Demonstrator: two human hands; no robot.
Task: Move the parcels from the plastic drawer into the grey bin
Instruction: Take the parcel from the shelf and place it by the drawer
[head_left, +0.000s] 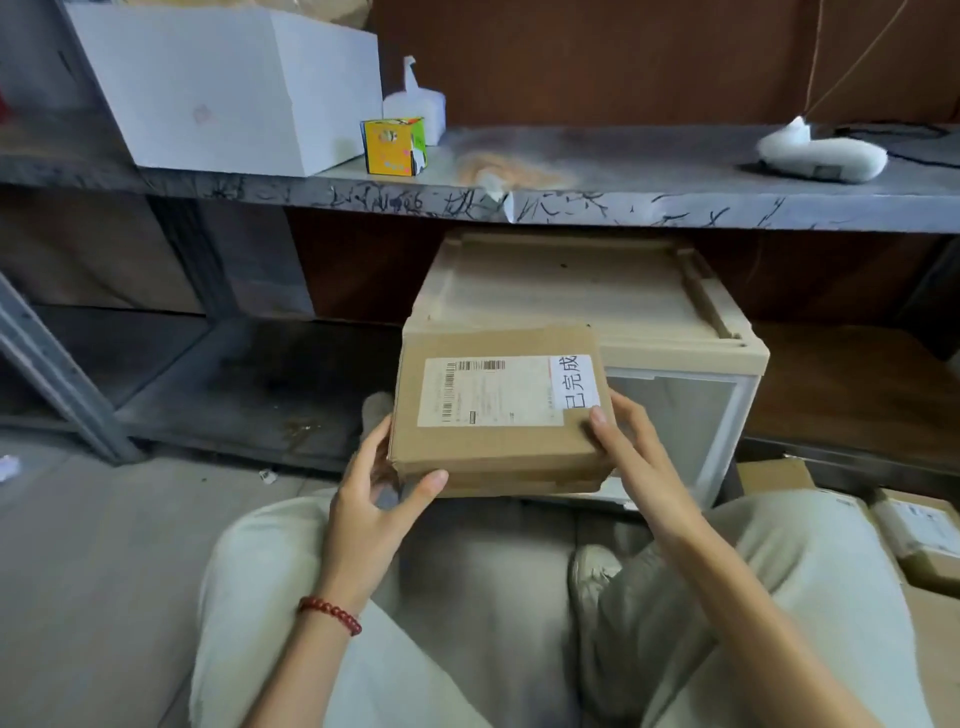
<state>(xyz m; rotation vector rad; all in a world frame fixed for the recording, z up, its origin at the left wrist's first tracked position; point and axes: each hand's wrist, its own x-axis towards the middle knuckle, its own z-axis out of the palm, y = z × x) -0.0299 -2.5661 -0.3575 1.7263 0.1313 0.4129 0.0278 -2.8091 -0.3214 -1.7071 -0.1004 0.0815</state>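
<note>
I hold a flat brown cardboard parcel (496, 410) with a white shipping label in front of the beige plastic drawer unit (582, 291). My left hand (379, 499) grips its near left corner, thumb on the front edge. My right hand (631, 447) grips the right side, thumb on top near the label. The drawer's translucent front (675, 415) shows to the right of the parcel, and its inside is hidden. More brown parcels (919, 535) lie at the right edge. No grey bin is in view.
A grey metal shelf (623, 202) runs above the drawer unit, carrying a white box (228, 88), a small yellow carton (394, 145) and a white padded bag (821, 156). My knees and shoe (592, 566) fill the foreground. A slanted shelf brace (57, 374) stands at left.
</note>
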